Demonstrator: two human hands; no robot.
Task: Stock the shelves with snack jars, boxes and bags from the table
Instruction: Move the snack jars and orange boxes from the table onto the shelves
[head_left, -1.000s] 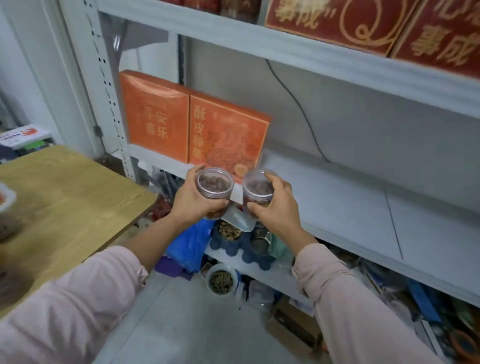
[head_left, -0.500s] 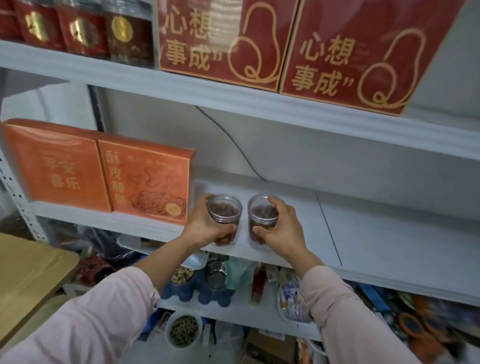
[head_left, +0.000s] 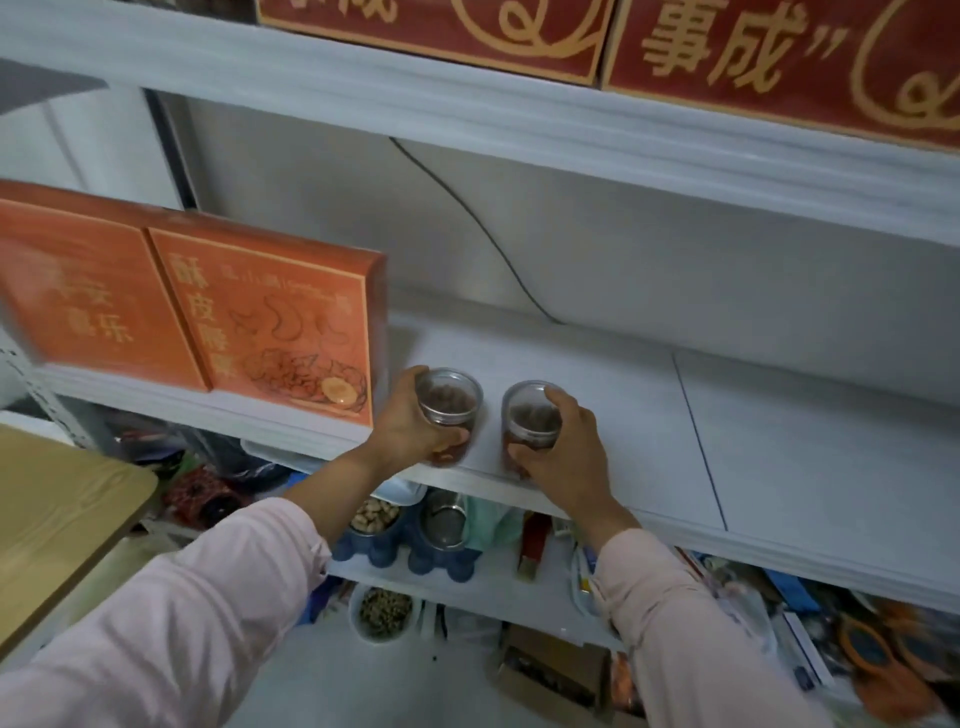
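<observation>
Two small clear snack jars are held at the front edge of the middle shelf (head_left: 649, 415), one in each hand. The left jar (head_left: 451, 401) is gripped by the left hand (head_left: 408, 434), whose fingers and thumb are curled round its wall. It stands just beside the end face of the nearer orange box (head_left: 280, 322). The right jar (head_left: 531, 415) is gripped by the right hand (head_left: 569, 460), with a finger laid over the rim and the thumb pressed low on the wall. Both jars are held upright, near each other but apart. Whether their bases touch the shelf cannot be told, since the bases are hidden by the hands.

Dark brown contents can be seen through the transparent lids. The jars are judged to be light, stiff plastic, with smooth walls that may slip in a loose grip and may flex a little if squeezed hard. Hold is best taken round the wall, below the lid, so that the lid is not strained or popped off. Because the jars are narrow and placed so close to the front edge, they could be tipped off by a careless withdrawal. A push toward the rear of the shelf would be safer. Bare shelf is seen to the right of the jars, and a corner of the wooden tabletop (head_left: 57, 499) at lower left.
</observation>
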